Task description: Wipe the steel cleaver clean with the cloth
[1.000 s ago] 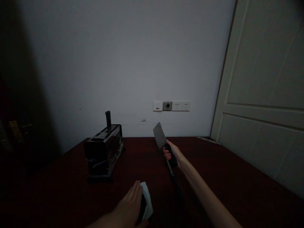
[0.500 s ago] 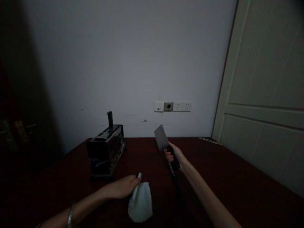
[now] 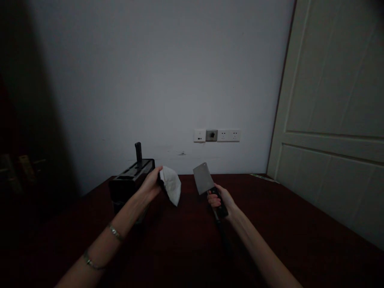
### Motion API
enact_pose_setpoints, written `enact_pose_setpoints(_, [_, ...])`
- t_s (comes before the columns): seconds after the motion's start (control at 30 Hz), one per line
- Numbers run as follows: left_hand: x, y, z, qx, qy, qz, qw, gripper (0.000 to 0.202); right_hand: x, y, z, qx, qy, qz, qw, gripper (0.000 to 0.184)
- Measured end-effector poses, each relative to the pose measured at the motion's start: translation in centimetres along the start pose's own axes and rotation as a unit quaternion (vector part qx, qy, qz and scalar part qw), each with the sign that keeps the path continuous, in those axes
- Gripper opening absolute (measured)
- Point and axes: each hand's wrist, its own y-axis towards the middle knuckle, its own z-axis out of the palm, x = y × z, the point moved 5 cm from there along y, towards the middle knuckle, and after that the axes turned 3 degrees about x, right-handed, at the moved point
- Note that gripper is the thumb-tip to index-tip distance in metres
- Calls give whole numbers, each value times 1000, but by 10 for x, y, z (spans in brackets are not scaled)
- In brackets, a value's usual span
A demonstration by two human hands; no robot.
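Observation:
My right hand (image 3: 221, 202) is closed around the black handle of a cleaver (image 3: 203, 179), its broad grey blade tilted up and to the left. Below that hand, a long thin tool with a dark handle (image 3: 223, 236) lies on the table; its far end is hidden behind my fingers. A white cloth (image 3: 172, 185) is gripped in my left hand (image 3: 152, 185), its loose part hanging to the right. Something dark shows along the cloth's edge by the fingers, too dim to make out. My left hand passes in front of a black knife block (image 3: 126, 186), from whose top one black handle (image 3: 138, 152) sticks up.
The dark red tabletop (image 3: 186, 240) runs back to a pale wall with a row of sockets (image 3: 217, 135). A thin flat strip (image 3: 264, 178) lies at the table's back right edge. On the right stands a pale panelled door (image 3: 330, 120). The light is dim.
My left hand has risen and moved away from me with the white cloth, from near the table's front to beside the knife block. The cleaver in my right hand has shifted slightly down.

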Motion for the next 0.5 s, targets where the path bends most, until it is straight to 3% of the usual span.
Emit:
enact_pose_setpoints(0.1, [-4,14,25,4,3,80,997,17,-5,0,5,56,25,8,998,39])
enact_pose_setpoints(0.23, [-4,42,63,27,128,175,976,21,-13,0,10,97,39,27,994,35])
enact_pose_setpoints(0.37, [-6,76,93,54,210,200,955,24,-21,1,12,113,41,46,992,34])
enact_pose_setpoints(0.5, [-7,92,113,85,264,220,935,25,-27,1,13,115,48,53,991,34])
